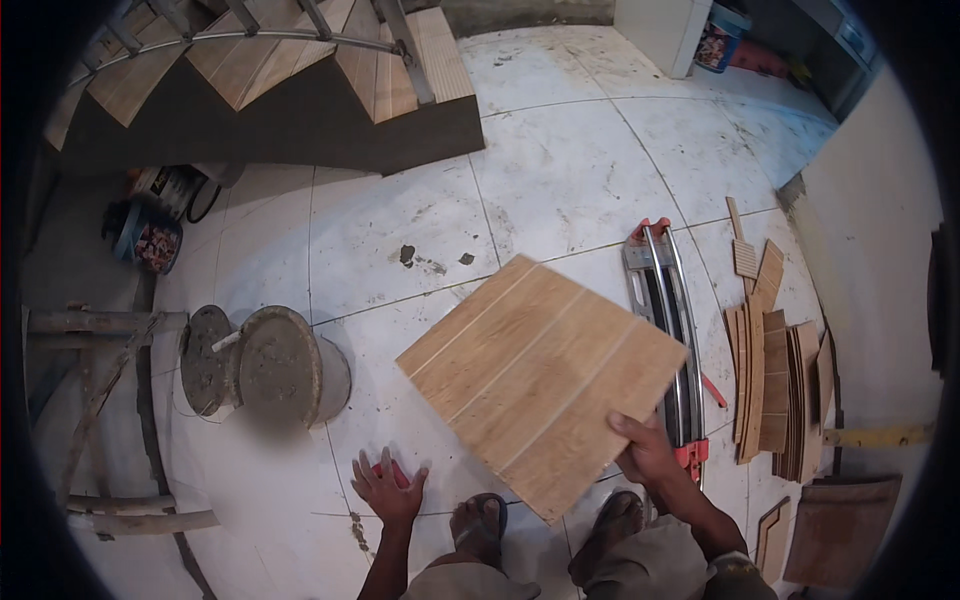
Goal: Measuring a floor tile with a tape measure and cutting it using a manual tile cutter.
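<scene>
My right hand (648,452) grips the near right edge of a square wood-look floor tile (545,365), thumb on its top face. The tile is held tilted above the white floor, in front of my feet. To the left, my left hand (388,492) has its fingers spread. A small red object (401,476) shows behind those fingers; its kind, and whether the hand touches it, I cannot tell. Beyond that hand stands a bucket (325,375) of grey mortar, with another round mortar-covered surface (204,362) beside it.
A manual tile cutter (668,330) lies right of the tile. Cut tile pieces (775,385) stand stacked along the right wall. Wood-look stairs (400,95) with a metal railing rise at the far left. Wooden poles (100,320) lean at the left. Paint buckets (145,235) sit under the stairs.
</scene>
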A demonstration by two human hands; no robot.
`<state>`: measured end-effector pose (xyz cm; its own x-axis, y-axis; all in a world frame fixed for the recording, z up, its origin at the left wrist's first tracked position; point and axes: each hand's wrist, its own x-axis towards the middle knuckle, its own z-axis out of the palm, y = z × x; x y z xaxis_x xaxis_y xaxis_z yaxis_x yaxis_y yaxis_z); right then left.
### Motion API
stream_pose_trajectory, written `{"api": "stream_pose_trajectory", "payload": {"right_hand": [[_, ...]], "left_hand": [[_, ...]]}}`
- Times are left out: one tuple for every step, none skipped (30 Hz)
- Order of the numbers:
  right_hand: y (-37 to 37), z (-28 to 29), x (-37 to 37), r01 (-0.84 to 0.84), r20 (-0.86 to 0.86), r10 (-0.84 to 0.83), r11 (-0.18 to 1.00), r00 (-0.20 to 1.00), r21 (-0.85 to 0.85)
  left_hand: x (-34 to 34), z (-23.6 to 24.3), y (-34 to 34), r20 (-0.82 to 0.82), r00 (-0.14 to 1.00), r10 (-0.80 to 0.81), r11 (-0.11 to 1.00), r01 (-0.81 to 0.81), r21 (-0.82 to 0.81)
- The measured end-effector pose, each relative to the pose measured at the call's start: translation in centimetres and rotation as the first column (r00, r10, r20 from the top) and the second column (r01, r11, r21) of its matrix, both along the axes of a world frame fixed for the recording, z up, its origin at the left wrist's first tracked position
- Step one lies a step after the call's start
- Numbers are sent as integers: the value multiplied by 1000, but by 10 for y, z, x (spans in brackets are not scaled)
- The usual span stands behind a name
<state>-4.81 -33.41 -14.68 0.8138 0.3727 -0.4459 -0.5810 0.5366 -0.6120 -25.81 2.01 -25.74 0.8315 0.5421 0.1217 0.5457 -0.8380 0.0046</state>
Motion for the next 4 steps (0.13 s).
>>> {"api": "stream_pose_trajectory", "payload": {"right_hand": [[-8,17,2,50,20,-49,998,999,-48],[-15,35,6,34,2,-34,998,999,-48],[-23,56,9,5,6,-4,995,1000,-99],[-32,81,11,-19,8,20,989,1000,-150]], "left_hand": [[-9,-3,5,-108,993,52,988,-67,-137],[-14,-7,10,-132,989,60,987,-79,-142],[-19,-8,14,-128,986,102,918,-143,-370],[-24,-5,16,-168,972,166,775,-233,-587]]}}
